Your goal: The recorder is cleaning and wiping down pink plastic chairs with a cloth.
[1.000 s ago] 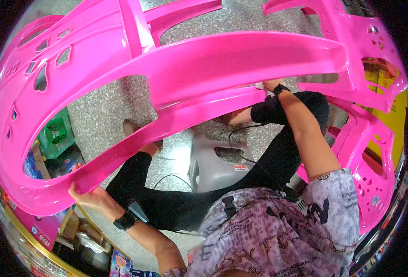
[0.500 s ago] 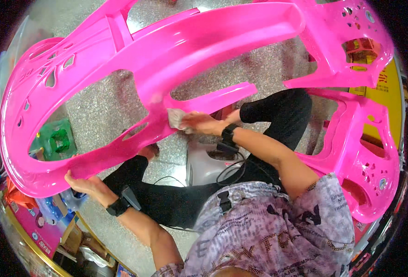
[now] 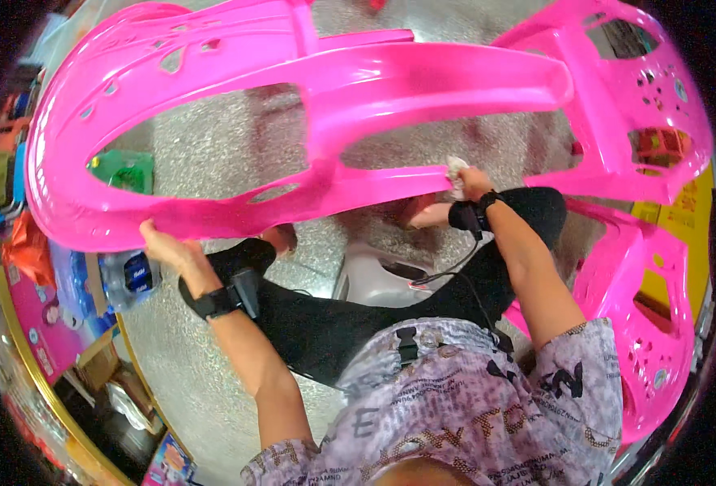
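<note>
A large pink moulded plastic frame (image 3: 447,77), curved and pierced with openings, spans the upper part of the view. My left hand (image 3: 175,249) grips its near lower edge at the left, with the thumb over the rim and the other fingers mostly hidden. A crumpled pale grey cloth (image 3: 457,174) is held in my closed right hand (image 3: 475,186). The cloth meets the free end of the frame's straight near bar. Both wrists wear black straps with small devices.
More pink plastic pieces with cut-out patterns (image 3: 645,324) stand at the right, by a yellow panel (image 3: 688,219). Between my legs is a grey plastic stool (image 3: 374,275). At the left are a green container (image 3: 123,170), blue-labelled bottles (image 3: 127,277) and a red bag (image 3: 29,251).
The frame's left end has swung away from me, with my left hand still on its edge. My right hand and the cloth have moved right, from the frame's middle to the bar's end.
</note>
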The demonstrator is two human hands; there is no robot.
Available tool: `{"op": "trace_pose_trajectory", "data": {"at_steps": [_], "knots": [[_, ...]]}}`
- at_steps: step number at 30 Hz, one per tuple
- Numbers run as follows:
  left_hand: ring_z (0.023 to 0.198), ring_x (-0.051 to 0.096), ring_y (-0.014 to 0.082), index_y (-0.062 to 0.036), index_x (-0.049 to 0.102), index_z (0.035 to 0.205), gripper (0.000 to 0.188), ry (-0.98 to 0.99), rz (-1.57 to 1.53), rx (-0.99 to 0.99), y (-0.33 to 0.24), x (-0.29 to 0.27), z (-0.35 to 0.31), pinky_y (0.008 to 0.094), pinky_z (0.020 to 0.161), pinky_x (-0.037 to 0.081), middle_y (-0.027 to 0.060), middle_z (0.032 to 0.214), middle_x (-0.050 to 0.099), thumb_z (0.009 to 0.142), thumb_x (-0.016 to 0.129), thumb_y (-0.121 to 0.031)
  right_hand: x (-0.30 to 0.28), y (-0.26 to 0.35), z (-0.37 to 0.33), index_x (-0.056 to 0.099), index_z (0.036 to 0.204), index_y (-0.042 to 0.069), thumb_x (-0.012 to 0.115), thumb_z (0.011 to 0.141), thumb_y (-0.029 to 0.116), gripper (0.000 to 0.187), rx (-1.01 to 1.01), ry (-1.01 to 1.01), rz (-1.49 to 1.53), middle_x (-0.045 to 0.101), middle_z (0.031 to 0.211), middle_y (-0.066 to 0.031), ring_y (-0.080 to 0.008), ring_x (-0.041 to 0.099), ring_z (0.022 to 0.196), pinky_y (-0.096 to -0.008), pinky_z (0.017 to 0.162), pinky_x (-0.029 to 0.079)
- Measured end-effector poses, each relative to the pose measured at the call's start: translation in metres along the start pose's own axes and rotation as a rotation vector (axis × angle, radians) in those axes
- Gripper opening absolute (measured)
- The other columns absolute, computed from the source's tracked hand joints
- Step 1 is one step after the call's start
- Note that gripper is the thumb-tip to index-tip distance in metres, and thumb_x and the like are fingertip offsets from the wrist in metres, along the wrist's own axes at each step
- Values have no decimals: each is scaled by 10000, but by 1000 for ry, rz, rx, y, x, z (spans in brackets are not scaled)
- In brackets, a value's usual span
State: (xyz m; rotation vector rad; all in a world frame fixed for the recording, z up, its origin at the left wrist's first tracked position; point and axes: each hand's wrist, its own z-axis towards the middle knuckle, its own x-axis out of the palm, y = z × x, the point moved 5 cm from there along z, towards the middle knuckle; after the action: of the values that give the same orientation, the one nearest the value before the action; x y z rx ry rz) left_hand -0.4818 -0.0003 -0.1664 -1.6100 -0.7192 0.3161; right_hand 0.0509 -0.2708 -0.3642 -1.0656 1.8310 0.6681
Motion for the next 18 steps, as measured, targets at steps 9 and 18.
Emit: {"op": "trace_pose_trajectory", "data": {"at_steps": [9, 18], "knots": [[669, 585, 173, -2, 593, 858, 137, 85, -220, 3, -9, 26, -17, 302, 605, 490, 65, 776, 593, 758, 563, -92, -93, 131, -29, 609, 998, 41, 561, 771, 162, 261, -825, 15, 475, 613, 980, -150, -267, 610, 855, -385, 778, 480], [821, 540, 143, -31, 548, 1049, 304, 383, 4, 31, -40, 21, -51, 300, 710, 447, 46, 943, 572, 819, 646, -204, -145, 413, -91, 503, 1139, 61, 553, 699, -28, 452, -1111, -130, 839, 512, 1091, -162, -319, 458, 1088, -405, 962, 355]]}}
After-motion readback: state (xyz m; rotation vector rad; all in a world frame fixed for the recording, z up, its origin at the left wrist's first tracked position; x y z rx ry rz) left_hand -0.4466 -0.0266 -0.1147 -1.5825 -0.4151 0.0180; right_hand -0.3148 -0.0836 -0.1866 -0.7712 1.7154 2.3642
